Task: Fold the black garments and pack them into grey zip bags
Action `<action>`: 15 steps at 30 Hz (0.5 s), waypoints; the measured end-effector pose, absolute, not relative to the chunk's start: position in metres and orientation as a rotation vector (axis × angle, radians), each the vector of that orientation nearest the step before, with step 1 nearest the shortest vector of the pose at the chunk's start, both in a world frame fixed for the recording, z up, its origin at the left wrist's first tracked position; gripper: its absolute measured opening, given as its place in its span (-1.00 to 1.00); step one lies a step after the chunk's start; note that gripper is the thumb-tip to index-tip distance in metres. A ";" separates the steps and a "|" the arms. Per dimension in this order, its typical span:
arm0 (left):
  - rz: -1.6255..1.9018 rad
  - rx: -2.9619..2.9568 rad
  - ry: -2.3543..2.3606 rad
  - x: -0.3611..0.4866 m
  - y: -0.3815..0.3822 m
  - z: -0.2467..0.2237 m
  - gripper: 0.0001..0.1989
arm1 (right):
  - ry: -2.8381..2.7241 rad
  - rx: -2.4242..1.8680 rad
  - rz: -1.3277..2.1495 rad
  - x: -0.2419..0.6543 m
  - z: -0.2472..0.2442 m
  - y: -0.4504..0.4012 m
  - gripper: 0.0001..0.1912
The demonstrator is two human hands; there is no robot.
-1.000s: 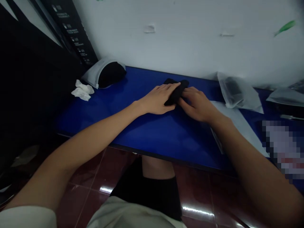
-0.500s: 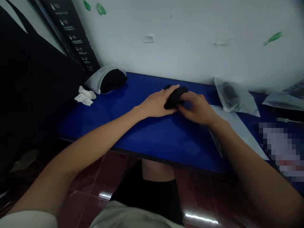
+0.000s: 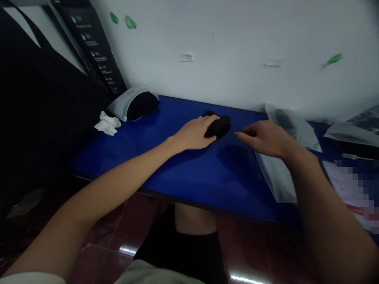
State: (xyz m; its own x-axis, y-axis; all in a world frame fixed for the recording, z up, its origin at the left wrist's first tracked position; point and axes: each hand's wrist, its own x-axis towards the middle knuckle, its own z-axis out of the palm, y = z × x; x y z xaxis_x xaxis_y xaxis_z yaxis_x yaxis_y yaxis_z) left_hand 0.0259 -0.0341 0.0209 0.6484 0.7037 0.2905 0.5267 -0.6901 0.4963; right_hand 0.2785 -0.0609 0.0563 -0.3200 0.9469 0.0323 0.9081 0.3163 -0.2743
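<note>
While we take the black bundle as the clock centre, we note that it sits on the far half of the blue bench (image 3: 177, 167), towards the wall. The black bundle (image 3: 222, 127) appears soft and folded, though we cannot tell what article it is.

We cover its 9 o'clock side with the left hand (image 3: 197, 133). The fingers grasp it from above, thumb at the near edge, others across the top; we judge that this grip keeps the folds together and stops sliding.

At 3 o'clock we hold the right hand (image 3: 268, 136) just clear of the bundle. Its fingers are released and loosely curled around nothing; the left hand alone appears sufficient to steady the load.

At 4 o'clock a flat pouch (image 3: 276, 179) lies partly beneath our right forearm, probably placed there for easy reach. Beyond the right hand, at 3 o'clock, a translucent bag (image 3: 309, 132) stands near the wall (image 3: 225, 75). Well apart, between 9 and 10 o'clock, a filled pouch (image 3: 126, 104) shows black contents at its mouth, with a crumpled tissue (image 3: 107, 124) just beside it.
</note>
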 end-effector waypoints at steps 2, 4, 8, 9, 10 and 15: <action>0.648 2.523 0.965 0.025 -0.034 0.021 -0.44 | -2.507 -1.897 0.437 0.286 0.061 -0.062 -0.43; 0.645 2.532 0.945 0.025 -0.033 0.020 -0.42 | -2.588 -1.975 0.617 0.290 0.062 -0.062 -0.46; 0.683 2.489 0.917 0.026 -0.033 0.019 -0.38 | -2.653 -1.872 0.852 0.297 0.058 -0.061 -0.66; 0.697 2.470 0.917 0.026 -0.033 0.019 -0.36 | -2.647 -1.840 0.857 0.298 0.056 -0.061 -0.73; 0.713 2.450 0.919 0.027 -0.033 0.019 -0.34 | -2.636 -1.802 0.849 0.300 0.055 -0.060 -0.82; 0.830 2.364 0.927 0.030 -0.035 0.019 -0.30 | -2.562 -1.673 0.597 0.299 0.056 -0.059 -0.86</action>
